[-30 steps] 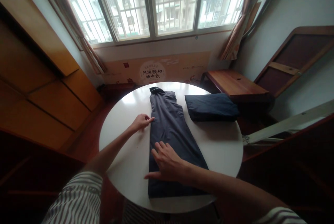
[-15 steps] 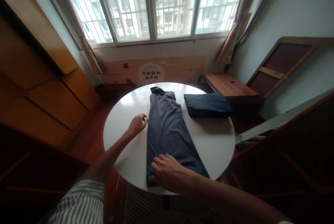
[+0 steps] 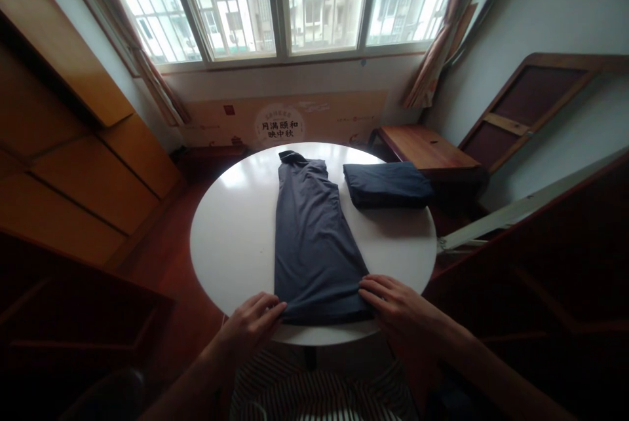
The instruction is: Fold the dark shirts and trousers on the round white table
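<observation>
A dark grey collared shirt [image 3: 314, 237], folded lengthwise, lies on the round white table [image 3: 226, 237]. Its dark collar points toward the window and its hem toward me. My left hand [image 3: 254, 317] is at the near left corner of the hem, fingers closed on the cloth. At the near right corner, my right hand [image 3: 388, 300] pinches the other end of the hem. Both thumbs are partly hidden. A folded dark navy cloth bundle [image 3: 388, 185] sits at the table's far right, apart from both hands.
Behind the table are a barred window [image 3: 280, 2] and a printed banner [image 3: 221, 116]. A low wooden table [image 3: 427, 146] stands at the back right. Orange-brown cabinets [image 3: 93, 192] line the left side. Dark wooden furniture [image 3: 550, 277] is close on the right.
My left hand came down from the shirt's left side to its near left corner. My right hand moved right to the other corner. The hem now sits slightly farther from the table's near edge.
</observation>
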Demonstrator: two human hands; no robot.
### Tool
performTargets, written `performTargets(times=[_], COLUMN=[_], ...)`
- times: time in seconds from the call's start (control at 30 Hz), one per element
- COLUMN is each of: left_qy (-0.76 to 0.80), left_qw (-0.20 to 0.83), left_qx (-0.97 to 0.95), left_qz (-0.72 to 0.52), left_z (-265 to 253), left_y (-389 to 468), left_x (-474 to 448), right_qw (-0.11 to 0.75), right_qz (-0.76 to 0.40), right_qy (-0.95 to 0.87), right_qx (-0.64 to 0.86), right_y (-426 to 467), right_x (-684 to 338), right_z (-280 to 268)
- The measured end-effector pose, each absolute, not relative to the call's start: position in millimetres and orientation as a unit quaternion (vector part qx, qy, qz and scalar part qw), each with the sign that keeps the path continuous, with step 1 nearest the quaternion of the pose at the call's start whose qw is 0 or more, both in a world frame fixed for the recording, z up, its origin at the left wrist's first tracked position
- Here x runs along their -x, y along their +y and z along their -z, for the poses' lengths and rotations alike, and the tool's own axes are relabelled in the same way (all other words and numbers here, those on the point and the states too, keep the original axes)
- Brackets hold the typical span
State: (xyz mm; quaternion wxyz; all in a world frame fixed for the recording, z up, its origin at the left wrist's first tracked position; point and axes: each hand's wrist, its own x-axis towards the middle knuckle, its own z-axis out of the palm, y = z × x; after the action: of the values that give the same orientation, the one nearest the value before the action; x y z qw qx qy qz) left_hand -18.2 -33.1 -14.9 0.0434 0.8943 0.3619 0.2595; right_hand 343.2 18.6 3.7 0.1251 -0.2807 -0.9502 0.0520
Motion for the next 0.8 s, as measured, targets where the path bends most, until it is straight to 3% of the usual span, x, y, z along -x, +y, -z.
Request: performTargets(times=[0.23,0.8], left_qy=[0.372,0.282], left_qw=[-0.017,-0.087], left_qx=[-0.876,-0.927], left_qz=[-0.307,-0.231], left_z=[3.7,-4.4], left_y=[-39.2,-56.4], left_x=[16.7,25.2], right_qw=[0.146,0.075], right_qz=[-0.025,-0.088], right_qy=[-0.950,-0.965], right_qx=[0.276,0.235], right_y=[10.3,9.0], right_x=[-351.0,-361.1], right_z=[-10.3,-19.4])
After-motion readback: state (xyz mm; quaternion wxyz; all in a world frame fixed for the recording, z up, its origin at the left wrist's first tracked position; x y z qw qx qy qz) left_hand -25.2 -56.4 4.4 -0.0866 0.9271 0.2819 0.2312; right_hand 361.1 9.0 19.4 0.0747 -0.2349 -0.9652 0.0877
